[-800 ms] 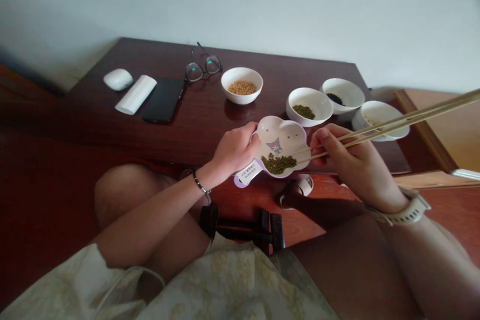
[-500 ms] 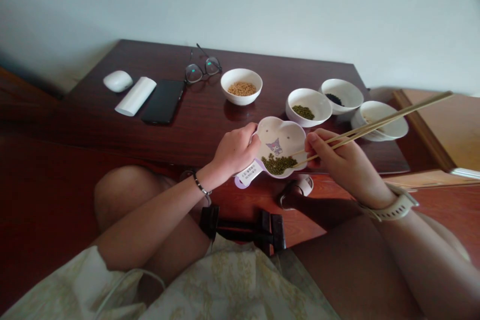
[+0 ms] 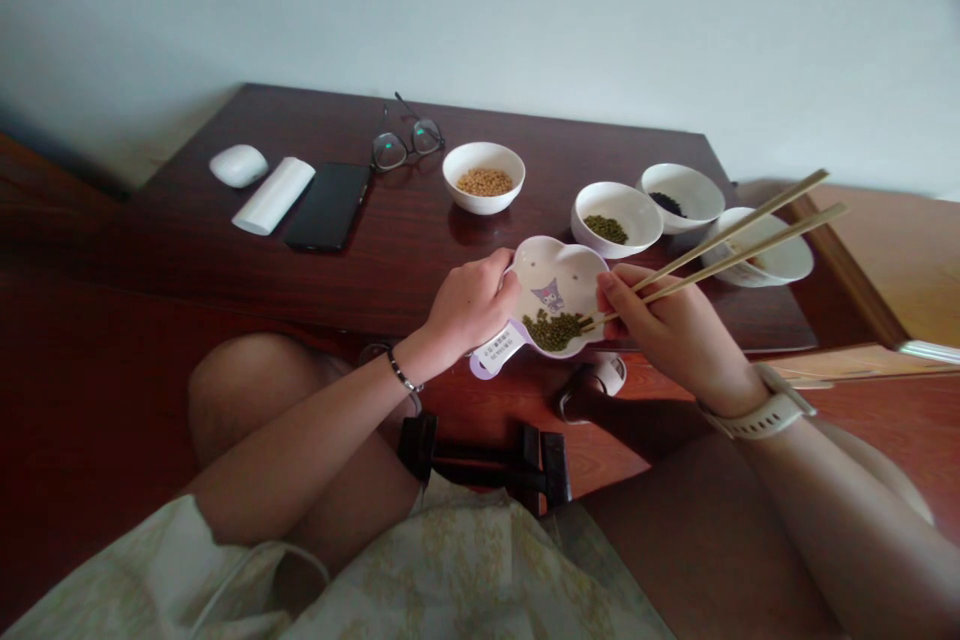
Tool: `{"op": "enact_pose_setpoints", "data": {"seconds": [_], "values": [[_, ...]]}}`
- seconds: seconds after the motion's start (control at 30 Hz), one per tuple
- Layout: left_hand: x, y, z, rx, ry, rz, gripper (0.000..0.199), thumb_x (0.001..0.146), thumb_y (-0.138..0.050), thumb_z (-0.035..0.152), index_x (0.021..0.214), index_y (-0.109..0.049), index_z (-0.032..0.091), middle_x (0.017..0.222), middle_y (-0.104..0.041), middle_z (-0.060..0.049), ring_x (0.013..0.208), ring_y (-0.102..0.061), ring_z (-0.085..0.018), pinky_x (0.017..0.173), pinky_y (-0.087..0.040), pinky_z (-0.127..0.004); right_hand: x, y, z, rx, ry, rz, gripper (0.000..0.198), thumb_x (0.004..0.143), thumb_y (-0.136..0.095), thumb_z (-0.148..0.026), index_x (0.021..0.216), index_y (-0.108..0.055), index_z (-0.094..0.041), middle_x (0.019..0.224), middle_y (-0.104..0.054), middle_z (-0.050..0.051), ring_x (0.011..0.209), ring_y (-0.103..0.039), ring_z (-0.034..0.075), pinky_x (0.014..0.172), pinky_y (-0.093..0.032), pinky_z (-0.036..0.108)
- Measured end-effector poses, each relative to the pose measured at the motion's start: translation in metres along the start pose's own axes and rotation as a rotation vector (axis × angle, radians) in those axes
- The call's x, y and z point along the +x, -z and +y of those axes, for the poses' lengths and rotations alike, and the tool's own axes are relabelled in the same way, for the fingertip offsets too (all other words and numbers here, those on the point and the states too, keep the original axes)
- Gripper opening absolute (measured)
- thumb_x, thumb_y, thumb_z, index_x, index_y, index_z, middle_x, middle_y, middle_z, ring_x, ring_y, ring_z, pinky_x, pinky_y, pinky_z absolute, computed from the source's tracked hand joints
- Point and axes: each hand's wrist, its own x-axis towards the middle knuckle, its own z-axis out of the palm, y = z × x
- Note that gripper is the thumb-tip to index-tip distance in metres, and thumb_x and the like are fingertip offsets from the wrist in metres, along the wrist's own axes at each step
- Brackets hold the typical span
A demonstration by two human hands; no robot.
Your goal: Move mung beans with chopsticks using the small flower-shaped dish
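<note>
My left hand point(image 3: 474, 298) grips the left side of a white and purple cloud-shaped bowl point(image 3: 540, 262) with a cartoon figure inside and a labelled handle. Green beans point(image 3: 553, 330) lie in the lower part of this bowl, which is held by the table's front edge. My right hand point(image 3: 664, 315) is closed around a pair of wooden chopsticks point(image 3: 739, 248). Their tips are down among the green beans and sit close together, while the back ends spread apart. Whether a bean is pinched between the tips, I cannot tell.
Behind stand white bowls: one with yellow beans point(image 3: 484, 182), one with green beans point(image 3: 606, 229), one with black beans point(image 3: 666, 204), and another bowl point(image 3: 787, 255) at the right. Glasses point(image 3: 409, 145), a black phone-like slab point(image 3: 328, 207) and two white objects lie left on the dark table point(image 3: 405, 260).
My right hand has shifted slightly left. The chopsticks' back ends have spread apart and swung left, and their tips have come closer together among the beans.
</note>
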Motion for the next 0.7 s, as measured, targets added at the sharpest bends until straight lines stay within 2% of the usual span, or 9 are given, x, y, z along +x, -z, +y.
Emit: {"op": "enact_pose_setpoints", "data": {"seconds": [0.17,0.3,0.5,0.7], "values": [[0.000,0.001,0.000,-0.004,0.005,-0.009,0.031,0.105,-0.038,0.029,0.102,-0.066,0.018,0.088,-0.076,-0.008,0.073,-0.067,-0.018,0.065,-0.033,-0.033,0.001,0.001,-0.001,0.065,-0.026,0.021,0.050,0.108,-0.050,-0.065,0.084,-0.059,-0.022,0.071,-0.062,0.002,0.062,-0.062,0.015,0.055,-0.043,0.027],[0.000,0.001,0.000,-0.007,0.010,-0.017,0.032,0.106,-0.038,0.030,0.107,-0.068,0.017,0.092,-0.077,-0.008,0.076,-0.068,-0.018,0.067,-0.037,-0.032,0.002,0.000,-0.006,0.129,-0.022,-0.030,0.049,0.108,-0.048,-0.065,0.089,-0.060,-0.023,0.072,-0.062,0.001,0.061,-0.062,0.015,0.052,-0.043,0.027],[0.000,0.002,0.002,-0.001,0.020,-0.021,0.032,0.106,-0.038,0.031,0.107,-0.067,0.018,0.093,-0.078,-0.008,0.078,-0.070,-0.019,0.067,-0.038,-0.032,0.008,-0.007,-0.011,0.016,0.062,-0.101,0.046,0.111,-0.048,-0.059,0.085,-0.057,-0.022,0.071,-0.058,0.000,0.061,-0.062,0.013,0.055,-0.044,0.025],[-0.001,0.002,0.002,-0.002,0.022,-0.024,0.032,0.106,-0.038,0.031,0.108,-0.068,0.018,0.094,-0.078,-0.008,0.079,-0.071,-0.019,0.067,-0.037,-0.032,0.011,-0.011,-0.014,0.017,0.057,-0.062,0.048,0.111,-0.047,-0.059,0.084,-0.058,-0.021,0.071,-0.060,0.000,0.060,-0.063,0.012,0.054,-0.044,0.024]]}}
